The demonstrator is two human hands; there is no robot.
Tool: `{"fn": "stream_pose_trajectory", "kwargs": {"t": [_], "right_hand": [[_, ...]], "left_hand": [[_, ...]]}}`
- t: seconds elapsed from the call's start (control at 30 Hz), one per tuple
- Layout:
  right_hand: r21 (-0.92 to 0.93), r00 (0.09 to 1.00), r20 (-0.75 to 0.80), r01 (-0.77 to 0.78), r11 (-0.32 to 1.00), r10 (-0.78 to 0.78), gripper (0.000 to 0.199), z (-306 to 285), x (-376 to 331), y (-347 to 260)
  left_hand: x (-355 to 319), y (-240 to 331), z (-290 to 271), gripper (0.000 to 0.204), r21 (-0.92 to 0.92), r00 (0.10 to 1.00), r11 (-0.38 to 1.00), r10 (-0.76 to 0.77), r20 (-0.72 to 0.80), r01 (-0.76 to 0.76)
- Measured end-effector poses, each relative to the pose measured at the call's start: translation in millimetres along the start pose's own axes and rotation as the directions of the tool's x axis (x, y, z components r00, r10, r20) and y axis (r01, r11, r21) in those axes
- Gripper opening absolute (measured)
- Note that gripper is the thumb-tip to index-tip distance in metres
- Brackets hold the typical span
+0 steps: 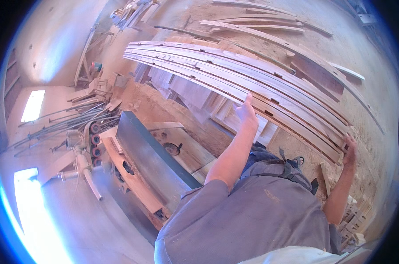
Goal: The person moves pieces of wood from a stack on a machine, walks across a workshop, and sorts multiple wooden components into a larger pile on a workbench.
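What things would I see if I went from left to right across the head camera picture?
Bright window → pile of metal rods → woodworking machine table → left hand → right hand, both on the stack of long planks.

left hand [246, 112]: its fingers are curling over the edge of the long planks [234, 79], so their tips are staying out of sight.
right hand [350, 149]: its palm is pressing against the plank ends, hiding the grip.
small clutter [96, 70]: sitting too far off to identify.
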State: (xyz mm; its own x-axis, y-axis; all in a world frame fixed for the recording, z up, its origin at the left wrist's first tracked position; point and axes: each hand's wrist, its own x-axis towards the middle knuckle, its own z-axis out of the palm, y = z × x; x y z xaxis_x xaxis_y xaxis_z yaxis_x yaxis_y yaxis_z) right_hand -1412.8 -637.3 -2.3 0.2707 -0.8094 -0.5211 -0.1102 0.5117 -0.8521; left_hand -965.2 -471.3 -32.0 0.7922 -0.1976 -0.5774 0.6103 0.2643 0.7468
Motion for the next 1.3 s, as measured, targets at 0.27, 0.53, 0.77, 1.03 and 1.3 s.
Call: {"fn": "stream_pose_trajectory", "kwargs": {"t": [0.27, 0.53, 0.77, 1.03, 1.3], "right_hand": [[0.050, 0.999, -0.042, -0.016, 0.999, 0.018, 0.035, -17, 45, 23], [0.066, 0.995, -0.020, -0.094, 0.993, 0.096, 0.024, -7, 53, 11], [0.069, 0.975, 0.138, -0.185, 0.980, 0.174, 0.024, -7, 27, -8], [-0.025, 0.874, 0.426, -0.247, 0.969, 0.234, 0.030, -27, 33, -32], [-0.067, 0.869, 0.381, -0.314, 0.947, 0.315, 0.029, -28, 35, -33]], "left_hand": [[-105, -80, 26, 0.089, -0.048, 0.998, 0.998, -0.036, -0.043, 0.034], [-156, -112, 52, 0.085, -0.049, 0.993, 0.997, 0.052, -0.104, -0.058], [-152, -118, 42, 0.067, -0.007, 0.974, 0.980, 0.197, -0.115, -0.199], [-162, -113, 56, 0.058, 0.482, 0.951, 0.866, 0.249, -0.181, -0.135], [-151, -131, 48, 0.055, 0.309, 0.994, 0.951, 0.043, -0.096, -0.011]]}}
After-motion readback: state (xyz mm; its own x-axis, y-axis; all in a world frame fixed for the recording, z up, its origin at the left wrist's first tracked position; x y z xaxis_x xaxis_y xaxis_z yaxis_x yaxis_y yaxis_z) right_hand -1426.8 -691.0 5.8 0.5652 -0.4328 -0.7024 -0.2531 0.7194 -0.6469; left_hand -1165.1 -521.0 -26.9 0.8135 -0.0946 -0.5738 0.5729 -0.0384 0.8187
